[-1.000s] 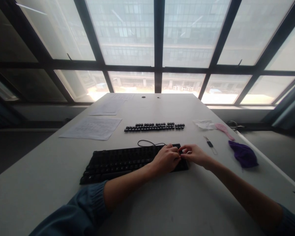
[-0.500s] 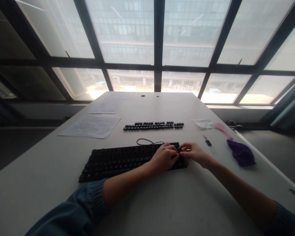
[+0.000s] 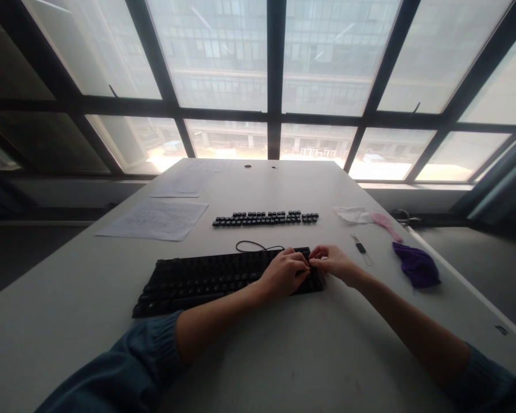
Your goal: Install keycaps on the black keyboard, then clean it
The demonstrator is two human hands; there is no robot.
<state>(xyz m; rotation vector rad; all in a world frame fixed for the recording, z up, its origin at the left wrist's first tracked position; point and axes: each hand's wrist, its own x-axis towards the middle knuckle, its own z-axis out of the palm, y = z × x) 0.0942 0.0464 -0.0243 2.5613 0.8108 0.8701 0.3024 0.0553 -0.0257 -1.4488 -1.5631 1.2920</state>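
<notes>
A black keyboard (image 3: 189,285) lies on the white table, its upper rows looking bare of keycaps and its lower rows still capped. Over its right end is my left hand (image 3: 285,272), fingers curled down and closed near the keys. My right hand (image 3: 331,263) meets it at the keyboard's right edge, thumb and forefinger brought together in a pinch. Whatever either set of fingertips holds is too small or hidden to make out. Beyond the keyboard, loose black keycaps (image 3: 264,218) stand in rows on the table. The keyboard's cable (image 3: 249,243) loops out behind it.
On the right lie a keycap puller (image 3: 360,248), a purple cloth (image 3: 416,267), a pink brush (image 3: 386,225) and a crumpled white tissue (image 3: 352,215). Printed paper sheets (image 3: 155,219) are at the left. Tall windows stand past the table's (image 3: 301,183) far end.
The whole view has shifted slightly, moving things a little left. My right hand has drawn its fingers a bit closer together; my left hand stays over the keyboard's right end.
</notes>
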